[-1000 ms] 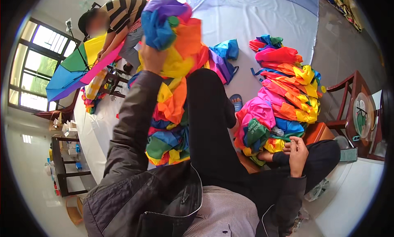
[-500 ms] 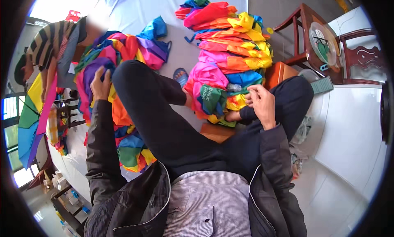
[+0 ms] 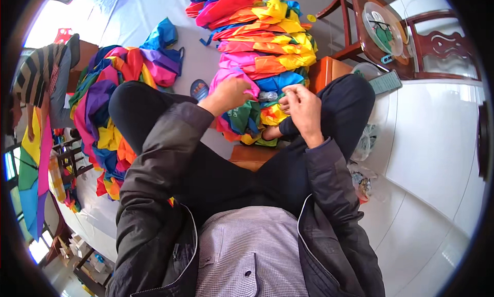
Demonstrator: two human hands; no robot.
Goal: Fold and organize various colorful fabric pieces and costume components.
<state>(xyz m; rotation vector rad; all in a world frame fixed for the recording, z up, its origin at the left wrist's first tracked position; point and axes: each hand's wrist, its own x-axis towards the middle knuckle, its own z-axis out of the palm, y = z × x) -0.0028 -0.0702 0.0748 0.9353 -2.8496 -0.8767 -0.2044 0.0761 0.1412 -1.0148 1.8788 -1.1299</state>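
My left hand (image 3: 230, 95) hovers over the near end of a long row of bunched rainbow-coloured cloth (image 3: 275, 45), which looks like umbrella canopies. Its fingers point right and are smeared by motion. To its right is my right hand (image 3: 303, 110), thumb and fingertips pinched together; anything between them is too small to make out. Between the hands lies a small bundle of clear plastic (image 3: 268, 96) on the cloth. Just below the left hand is a dark green panel (image 3: 244, 118) with white print.
Another rainbow pile (image 3: 103, 99) lies beyond my left knee. At the far left a person in a striped top (image 3: 38, 73) is beside an open rainbow umbrella (image 3: 32, 168). A wooden chair holding a plastic tub (image 3: 383, 32), an orange box (image 3: 329, 73) and a phone (image 3: 386, 82) are at the right.
My left hand has left the left pile and swung right, over the row of cloth. The right hand stays near the row's near end. The whole view has shifted slightly.
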